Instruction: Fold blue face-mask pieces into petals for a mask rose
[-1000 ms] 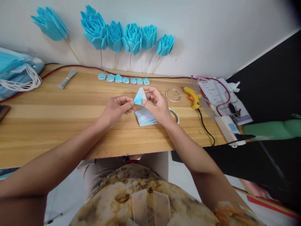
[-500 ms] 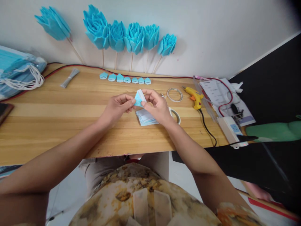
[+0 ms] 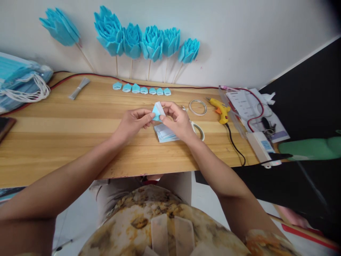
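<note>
A small blue-and-white piece of folded mask fabric (image 3: 157,109) is pinched between both hands above the table. My left hand (image 3: 135,121) grips its left edge with thumb and fingers. On the other side, my right hand (image 3: 177,119) holds the right edge, thumb in front. Just below lies a stack of pale blue and white cut pieces (image 3: 165,133), partly covered by my right hand. White-handled scissors (image 3: 199,132) lie beside my right wrist. Behind the hands, several small folded blue petals (image 3: 144,90) stand in a row.
Several blue flowers (image 3: 108,32) on sticks lean against the wall. A roll of tape (image 3: 198,107) and a yellow glue gun (image 3: 220,109) lie right, near a power strip (image 3: 262,147). On the left are a bag of masks (image 3: 22,83) and a bundle of ties (image 3: 79,89).
Almost nothing differs. Both thumbs have shifted very slightly on the folded piece, which stays in the same place.
</note>
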Action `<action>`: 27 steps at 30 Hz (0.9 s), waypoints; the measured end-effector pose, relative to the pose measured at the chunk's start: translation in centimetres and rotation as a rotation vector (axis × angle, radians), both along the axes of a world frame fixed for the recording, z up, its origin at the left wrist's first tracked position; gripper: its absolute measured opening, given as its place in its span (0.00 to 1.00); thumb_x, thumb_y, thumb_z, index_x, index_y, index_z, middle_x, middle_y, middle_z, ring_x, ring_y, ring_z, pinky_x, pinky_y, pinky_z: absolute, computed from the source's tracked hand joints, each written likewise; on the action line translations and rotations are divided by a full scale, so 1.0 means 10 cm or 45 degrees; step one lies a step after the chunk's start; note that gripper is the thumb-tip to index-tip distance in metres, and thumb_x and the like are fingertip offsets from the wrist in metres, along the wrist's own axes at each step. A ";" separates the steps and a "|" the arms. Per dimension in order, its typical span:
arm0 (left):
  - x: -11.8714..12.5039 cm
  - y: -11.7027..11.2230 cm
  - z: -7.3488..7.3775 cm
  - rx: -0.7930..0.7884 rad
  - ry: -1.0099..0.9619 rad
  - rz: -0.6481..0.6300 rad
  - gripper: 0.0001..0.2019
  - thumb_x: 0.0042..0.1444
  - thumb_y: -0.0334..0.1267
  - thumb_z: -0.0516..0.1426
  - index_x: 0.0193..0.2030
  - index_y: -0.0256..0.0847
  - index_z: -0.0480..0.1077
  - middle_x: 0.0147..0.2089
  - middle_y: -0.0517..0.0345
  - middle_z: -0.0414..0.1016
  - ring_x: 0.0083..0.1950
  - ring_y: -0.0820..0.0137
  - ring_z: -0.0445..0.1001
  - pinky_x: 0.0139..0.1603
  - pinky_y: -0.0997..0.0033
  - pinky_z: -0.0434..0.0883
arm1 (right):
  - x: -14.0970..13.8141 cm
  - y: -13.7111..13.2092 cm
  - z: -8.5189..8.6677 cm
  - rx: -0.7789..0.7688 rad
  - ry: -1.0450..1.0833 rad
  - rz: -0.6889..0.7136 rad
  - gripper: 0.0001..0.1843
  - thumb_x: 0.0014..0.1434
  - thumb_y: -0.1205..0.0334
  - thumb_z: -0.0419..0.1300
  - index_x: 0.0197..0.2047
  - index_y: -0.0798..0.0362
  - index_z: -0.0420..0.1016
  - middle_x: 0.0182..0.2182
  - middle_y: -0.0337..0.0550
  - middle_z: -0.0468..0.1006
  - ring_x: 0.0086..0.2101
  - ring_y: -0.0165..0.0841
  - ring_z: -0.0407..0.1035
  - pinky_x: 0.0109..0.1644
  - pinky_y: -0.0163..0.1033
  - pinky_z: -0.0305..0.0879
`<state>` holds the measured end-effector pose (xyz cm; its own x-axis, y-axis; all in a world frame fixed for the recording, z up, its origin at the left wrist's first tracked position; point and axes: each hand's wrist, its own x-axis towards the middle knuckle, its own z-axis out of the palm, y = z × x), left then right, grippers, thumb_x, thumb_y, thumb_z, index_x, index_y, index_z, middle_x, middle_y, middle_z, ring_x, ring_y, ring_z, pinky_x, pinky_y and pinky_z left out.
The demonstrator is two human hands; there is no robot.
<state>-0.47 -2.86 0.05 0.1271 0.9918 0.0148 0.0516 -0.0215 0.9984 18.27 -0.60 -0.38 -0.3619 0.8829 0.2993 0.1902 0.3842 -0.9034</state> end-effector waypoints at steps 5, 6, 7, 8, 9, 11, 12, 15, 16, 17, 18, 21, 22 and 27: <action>0.00 0.00 -0.01 0.009 0.036 -0.006 0.13 0.52 0.49 0.65 0.30 0.40 0.77 0.26 0.59 0.77 0.26 0.75 0.69 0.30 0.74 0.69 | -0.01 -0.01 0.01 -0.016 0.011 0.019 0.20 0.58 0.55 0.63 0.54 0.48 0.73 0.45 0.41 0.82 0.45 0.35 0.76 0.54 0.44 0.72; 0.00 0.00 -0.01 0.016 0.044 -0.008 0.13 0.52 0.49 0.65 0.29 0.40 0.76 0.26 0.59 0.77 0.26 0.75 0.69 0.30 0.74 0.69 | -0.01 -0.01 0.01 -0.022 0.011 0.021 0.20 0.58 0.55 0.63 0.54 0.48 0.73 0.45 0.41 0.82 0.45 0.34 0.76 0.54 0.44 0.72; 0.00 0.00 -0.01 0.022 0.054 -0.010 0.14 0.53 0.49 0.65 0.29 0.40 0.76 0.26 0.59 0.77 0.26 0.75 0.69 0.30 0.74 0.69 | -0.01 -0.01 0.01 -0.028 0.010 0.027 0.20 0.58 0.54 0.63 0.54 0.48 0.73 0.44 0.41 0.82 0.45 0.34 0.76 0.54 0.44 0.72; 0.00 0.00 -0.01 0.028 0.064 -0.012 0.14 0.53 0.49 0.65 0.28 0.40 0.75 0.26 0.59 0.77 0.26 0.75 0.69 0.31 0.74 0.69 | -0.01 -0.01 0.00 -0.033 0.011 0.035 0.21 0.59 0.54 0.63 0.54 0.48 0.73 0.44 0.41 0.82 0.45 0.34 0.76 0.54 0.44 0.71; -0.01 0.00 -0.01 0.033 0.071 -0.014 0.14 0.53 0.49 0.65 0.28 0.40 0.75 0.26 0.59 0.77 0.26 0.75 0.69 0.31 0.74 0.69 | -0.01 -0.01 0.00 -0.040 0.015 0.045 0.21 0.59 0.54 0.63 0.55 0.48 0.72 0.44 0.41 0.82 0.45 0.34 0.76 0.54 0.44 0.71; -0.01 0.00 -0.01 0.033 0.077 -0.016 0.14 0.53 0.49 0.65 0.27 0.40 0.74 0.26 0.59 0.77 0.27 0.75 0.69 0.31 0.73 0.69 | 0.00 -0.01 -0.01 -0.064 0.024 0.070 0.21 0.60 0.53 0.62 0.56 0.49 0.72 0.44 0.42 0.82 0.45 0.35 0.76 0.53 0.44 0.71; -0.01 0.00 -0.01 0.031 0.079 -0.016 0.15 0.53 0.50 0.65 0.27 0.41 0.73 0.26 0.59 0.77 0.27 0.74 0.70 0.31 0.73 0.69 | 0.00 -0.01 -0.01 -0.078 0.025 0.076 0.21 0.61 0.52 0.61 0.56 0.49 0.72 0.44 0.42 0.82 0.45 0.35 0.76 0.52 0.44 0.72; 0.00 0.00 0.00 0.037 0.088 -0.017 0.14 0.53 0.49 0.65 0.27 0.41 0.73 0.26 0.59 0.77 0.27 0.74 0.69 0.30 0.73 0.67 | 0.00 -0.01 -0.03 -0.088 0.020 0.064 0.21 0.60 0.53 0.62 0.56 0.49 0.73 0.42 0.42 0.82 0.44 0.35 0.76 0.51 0.43 0.72; 0.00 0.00 0.00 0.042 0.090 -0.020 0.14 0.53 0.49 0.65 0.27 0.41 0.74 0.26 0.59 0.77 0.27 0.74 0.69 0.30 0.73 0.67 | 0.00 -0.01 -0.03 -0.082 0.016 0.055 0.21 0.60 0.54 0.62 0.55 0.49 0.73 0.42 0.41 0.82 0.43 0.35 0.76 0.51 0.43 0.72; 0.00 -0.01 0.00 0.045 0.090 -0.022 0.14 0.53 0.49 0.65 0.27 0.40 0.74 0.26 0.59 0.77 0.26 0.74 0.69 0.30 0.72 0.66 | 0.00 0.00 -0.03 -0.074 0.017 0.046 0.20 0.59 0.55 0.62 0.55 0.49 0.73 0.42 0.41 0.83 0.43 0.34 0.76 0.52 0.44 0.72; 0.00 -0.01 0.01 0.046 0.087 -0.025 0.14 0.53 0.49 0.65 0.27 0.40 0.74 0.27 0.58 0.76 0.26 0.74 0.69 0.30 0.72 0.66 | 0.00 0.00 -0.03 -0.068 0.020 0.034 0.20 0.59 0.56 0.62 0.54 0.49 0.74 0.42 0.41 0.83 0.43 0.34 0.77 0.53 0.44 0.72; -0.01 -0.01 0.00 0.052 0.038 -0.010 0.17 0.56 0.52 0.63 0.27 0.40 0.74 0.26 0.57 0.76 0.27 0.73 0.70 0.31 0.72 0.68 | 0.00 0.01 -0.03 -0.070 0.044 -0.019 0.20 0.58 0.56 0.62 0.54 0.49 0.74 0.44 0.42 0.83 0.45 0.35 0.77 0.54 0.44 0.72; -0.02 -0.01 0.00 0.051 0.005 0.002 0.18 0.58 0.53 0.61 0.28 0.40 0.74 0.26 0.57 0.76 0.27 0.72 0.70 0.31 0.72 0.68 | 0.00 0.01 -0.03 -0.072 0.058 -0.039 0.20 0.58 0.56 0.62 0.53 0.49 0.74 0.45 0.42 0.83 0.45 0.35 0.77 0.54 0.44 0.72; -0.03 0.00 0.00 0.035 -0.064 -0.036 0.21 0.60 0.57 0.58 0.31 0.39 0.75 0.28 0.54 0.76 0.28 0.72 0.71 0.31 0.71 0.69 | 0.02 0.03 -0.04 -0.093 0.092 -0.070 0.20 0.58 0.54 0.62 0.54 0.49 0.74 0.45 0.43 0.83 0.46 0.35 0.77 0.54 0.44 0.73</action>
